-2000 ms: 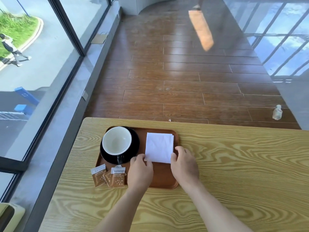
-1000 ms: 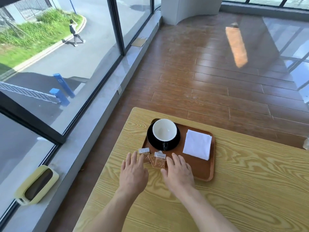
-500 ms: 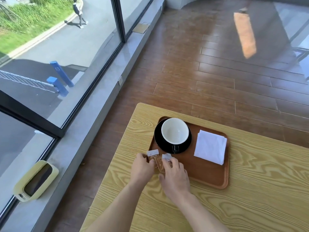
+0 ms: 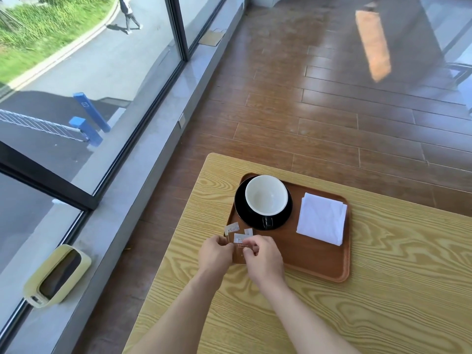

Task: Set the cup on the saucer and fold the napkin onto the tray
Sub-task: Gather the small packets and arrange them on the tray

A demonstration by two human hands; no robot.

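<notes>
A cup [image 4: 266, 195], white inside and black outside, stands on a black saucer [image 4: 240, 208] at the far left of a brown tray [image 4: 314, 261]. A folded white napkin [image 4: 321, 221] lies flat on the tray's right half. At the tray's near left corner, several small brown packets [image 4: 237, 237] are bunched together. My left hand [image 4: 214, 254] pinches them from the left and my right hand [image 4: 263, 256] pinches them from the right. The fingers hide the packets' lower parts.
The tray sits near the far left corner of a light wooden table [image 4: 370, 290]. Left of the table runs a grey sill under tall windows, with a yellow-green case [image 4: 56, 277] lying on it. Brown plank floor stretches beyond.
Both hands left the napkin, moved left to the packets beside the tray corner, and closed on them. The view has swung toward the window.
</notes>
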